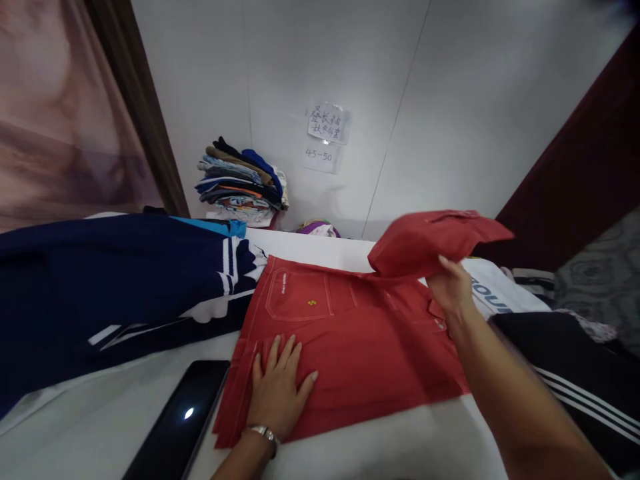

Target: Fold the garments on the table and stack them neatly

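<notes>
A red jacket [350, 350] with white stitching, a patch pocket and a small yellow mark lies on the white table. My left hand [277, 383] rests flat on its lower left part, fingers spread, a silver bracelet at the wrist. At the jacket's right side my right hand [453, 287] grips a lifted red part, its thumb uppermost and the other fingers mostly hidden. That raised part, which looks like a sleeve, hangs above the table and points to the back right. The cloth under it is in shadow.
A black phone [180, 420] lies left of the jacket. Navy clothing [110, 280] with white stripes covers the left side. Black striped clothing [565, 360] and a white printed garment [500, 287] lie right. A folded stack [240, 180] stands by the wall, near paper notes [327, 123].
</notes>
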`<action>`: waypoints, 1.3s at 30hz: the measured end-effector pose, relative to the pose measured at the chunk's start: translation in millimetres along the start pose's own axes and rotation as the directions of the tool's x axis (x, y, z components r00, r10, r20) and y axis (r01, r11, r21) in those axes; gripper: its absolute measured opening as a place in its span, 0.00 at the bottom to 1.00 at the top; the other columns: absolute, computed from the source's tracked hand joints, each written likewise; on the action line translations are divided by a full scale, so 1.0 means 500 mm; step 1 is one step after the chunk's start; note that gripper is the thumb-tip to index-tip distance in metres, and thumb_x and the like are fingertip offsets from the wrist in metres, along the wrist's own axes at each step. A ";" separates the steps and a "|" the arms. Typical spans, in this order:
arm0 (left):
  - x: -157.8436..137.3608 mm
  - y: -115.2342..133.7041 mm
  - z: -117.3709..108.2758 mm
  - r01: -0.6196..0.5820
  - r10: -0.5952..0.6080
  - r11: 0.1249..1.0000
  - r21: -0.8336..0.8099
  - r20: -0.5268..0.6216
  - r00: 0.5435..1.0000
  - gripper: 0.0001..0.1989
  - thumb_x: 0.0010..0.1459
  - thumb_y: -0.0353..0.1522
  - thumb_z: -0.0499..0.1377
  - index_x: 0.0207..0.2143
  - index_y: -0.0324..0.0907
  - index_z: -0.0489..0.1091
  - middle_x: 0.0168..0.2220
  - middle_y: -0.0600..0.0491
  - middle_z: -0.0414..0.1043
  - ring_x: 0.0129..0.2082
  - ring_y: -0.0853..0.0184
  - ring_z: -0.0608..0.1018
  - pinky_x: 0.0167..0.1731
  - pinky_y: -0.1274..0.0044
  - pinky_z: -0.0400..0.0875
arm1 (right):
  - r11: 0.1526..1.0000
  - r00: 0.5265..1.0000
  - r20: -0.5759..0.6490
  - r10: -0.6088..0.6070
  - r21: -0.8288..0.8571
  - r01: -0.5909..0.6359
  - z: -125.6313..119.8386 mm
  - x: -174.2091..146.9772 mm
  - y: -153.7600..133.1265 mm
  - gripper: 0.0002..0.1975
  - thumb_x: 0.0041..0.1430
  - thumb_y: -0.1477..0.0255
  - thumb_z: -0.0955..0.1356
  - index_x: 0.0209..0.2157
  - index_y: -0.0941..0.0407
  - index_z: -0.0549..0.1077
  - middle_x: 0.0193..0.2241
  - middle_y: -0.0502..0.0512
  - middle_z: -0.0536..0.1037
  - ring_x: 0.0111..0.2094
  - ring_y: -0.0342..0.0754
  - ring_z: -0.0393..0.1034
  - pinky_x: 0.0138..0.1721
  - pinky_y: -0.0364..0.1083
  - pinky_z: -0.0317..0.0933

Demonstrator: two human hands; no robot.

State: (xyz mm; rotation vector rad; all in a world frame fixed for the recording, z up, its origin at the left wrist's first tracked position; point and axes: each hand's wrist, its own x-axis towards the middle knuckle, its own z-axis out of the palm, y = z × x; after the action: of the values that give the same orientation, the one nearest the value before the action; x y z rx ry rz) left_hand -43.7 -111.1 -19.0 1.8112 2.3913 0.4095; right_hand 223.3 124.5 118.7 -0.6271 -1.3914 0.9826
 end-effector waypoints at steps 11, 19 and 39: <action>0.007 0.006 -0.001 -0.002 0.004 0.996 0.091 -0.026 1.000 0.30 0.57 0.46 0.48 0.59 0.43 0.62 0.64 0.50 0.56 0.65 0.54 0.51 0.61 0.54 0.43 | 0.778 0.648 0.464 0.604 -0.518 -0.355 -0.022 -0.438 -0.013 0.24 0.50 0.58 0.70 0.51 0.36 0.71 0.51 0.51 0.74 0.53 0.52 0.68 0.53 0.51 0.64; 0.007 0.008 -0.002 -0.004 0.007 0.994 0.108 -0.031 0.999 0.28 0.59 0.45 0.47 0.59 0.43 0.62 0.65 0.51 0.55 0.66 0.55 0.50 0.60 0.55 0.45 | 0.931 0.823 0.474 0.313 -0.324 -0.167 -0.003 -0.289 -0.091 0.13 0.59 0.60 0.64 0.42 0.46 0.77 0.42 0.53 0.79 0.44 0.51 0.74 0.47 0.52 0.67; 0.010 0.004 0.000 -0.005 0.008 0.994 0.111 -0.029 1.000 0.29 0.59 0.44 0.49 0.59 0.43 0.62 0.65 0.50 0.55 0.66 0.54 0.50 0.60 0.55 0.45 | 0.838 0.895 -0.086 0.438 0.399 -0.372 -0.067 -0.183 -0.001 0.16 0.47 0.61 0.73 0.37 0.50 0.73 0.36 0.50 0.80 0.41 0.51 0.74 0.43 0.49 0.67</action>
State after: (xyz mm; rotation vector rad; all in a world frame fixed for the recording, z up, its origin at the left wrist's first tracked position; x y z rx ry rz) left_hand -43.1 -106.0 -18.3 1.8717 2.4750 0.3120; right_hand 264.9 52.2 68.2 -0.7144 -0.8910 1.4565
